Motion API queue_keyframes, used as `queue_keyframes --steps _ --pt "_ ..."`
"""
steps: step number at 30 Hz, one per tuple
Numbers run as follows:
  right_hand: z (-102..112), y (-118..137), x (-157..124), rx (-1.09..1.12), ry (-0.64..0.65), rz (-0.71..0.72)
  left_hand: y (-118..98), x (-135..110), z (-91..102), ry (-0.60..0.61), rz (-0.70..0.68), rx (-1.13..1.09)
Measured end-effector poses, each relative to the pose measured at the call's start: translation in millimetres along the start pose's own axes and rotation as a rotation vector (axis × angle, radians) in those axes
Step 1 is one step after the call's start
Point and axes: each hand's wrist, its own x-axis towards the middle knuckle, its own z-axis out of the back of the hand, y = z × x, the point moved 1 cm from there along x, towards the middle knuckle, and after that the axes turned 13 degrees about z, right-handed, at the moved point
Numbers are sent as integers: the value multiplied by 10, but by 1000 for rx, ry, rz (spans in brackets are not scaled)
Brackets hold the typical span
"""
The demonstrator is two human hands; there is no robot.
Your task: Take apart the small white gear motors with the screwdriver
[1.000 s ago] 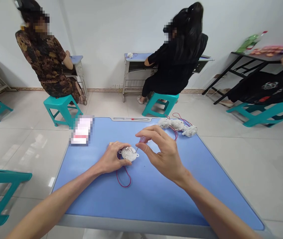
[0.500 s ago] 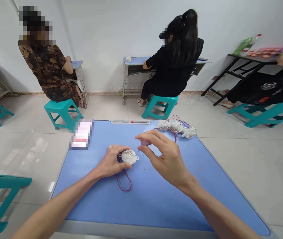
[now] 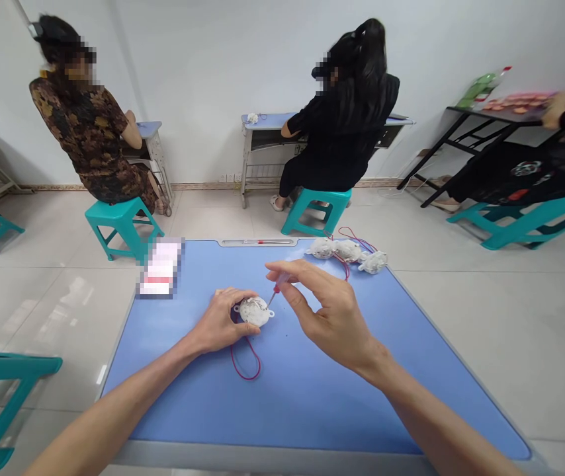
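Observation:
A round white piece with small side loops and dark specks (image 3: 255,313) lies on the blue desktop. My left hand (image 3: 223,320) grips it from the left, thumb at the near edge and fingers at the far edge. A thin red cord (image 3: 259,365) loops out below it onto the desk. My right hand (image 3: 335,311) pinches a small screwdriver (image 3: 277,288) with a clear handle and red collar. The thin shaft slants down to the right side of the white piece; whether its tip touches I cannot tell.
Several similar white pieces (image 3: 348,250) with red cords sit at the desk's far right. A blurred phone-like rectangle (image 3: 161,268) lies far left. A pen tray (image 3: 257,242) is set in the far edge. Other people sit on teal stools (image 3: 317,198) beyond.
The screwdriver stands steeper, and its red collar now shows below my right fingers. My left hand keeps its grip on the white piece. The whole view has shifted slightly.

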Motion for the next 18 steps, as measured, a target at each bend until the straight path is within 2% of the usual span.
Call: queue_keyframes --steps 6,13,18 --pt "-6 -5 -3 -46 -21 45 -10 -10 12 -1 -17 -9" --pt "47 33 1 30 -8 -12 -20 -14 17 3 -10 -18" --pt "207 32 -54 44 -130 -98 -12 -13 9 2 27 -7"
